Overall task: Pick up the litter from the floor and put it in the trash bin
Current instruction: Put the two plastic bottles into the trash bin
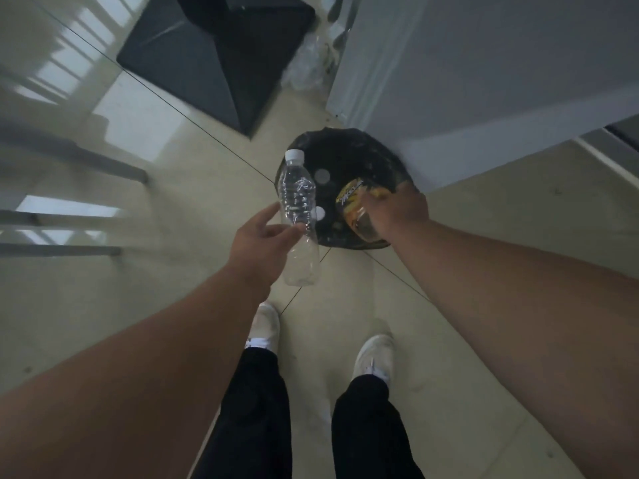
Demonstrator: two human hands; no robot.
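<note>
Inspector: Where is the litter?

Assessor: Two pieces, both in hand, none seen on the nearby floor. The clear bottle is pinched near its middle by the left hand, between thumb and fingers. Its long axis runs roughly away from the person, white cap farthest, and its upper half overlaps the near-left rim of the bin. The yellow-labelled bottle is gripped by the right hand, fingers curled round it, directly over the bin's mouth.

Inspector: Which hand is nearer the drop?

Assessor: The right; its piece already hangs over the black liner. The left sits at the rim and, in the assessor's judgement, needs a short carry forward and right before letting go.

Inspector: Surface and room?

Assessor: Pale tiled floor with dark grout lines. The bin stands against a white cabinet. A dark box lies beyond, crumpled clear plastic beside it, chair legs to the left. The view is motion-blurred.
</note>
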